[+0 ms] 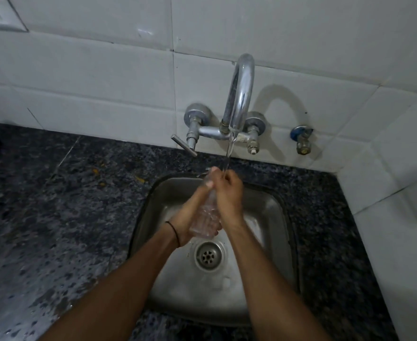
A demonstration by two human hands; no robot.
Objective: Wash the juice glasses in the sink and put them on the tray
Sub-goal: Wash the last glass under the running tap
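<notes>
Clasping the juice glass (206,217), left hand (185,223) and right hand (228,196) point its rim at the tap (240,92).

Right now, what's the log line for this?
step: rinsing | juice glass: under running tap, over sink | left hand: holds base | right hand: grips top | tray: unseen

I am seeing the juice glass (206,215) showing as clear, wet, ribbed glass above the sink (272,212), whose steel basin is looking brushed and dull. Behind the sink, the faucet (243,87) is gleaming as polished chrome against glossy white wall tiles (92,77). Left of the sink, the countertop (67,193) is shining as speckled dark stone.
</notes>
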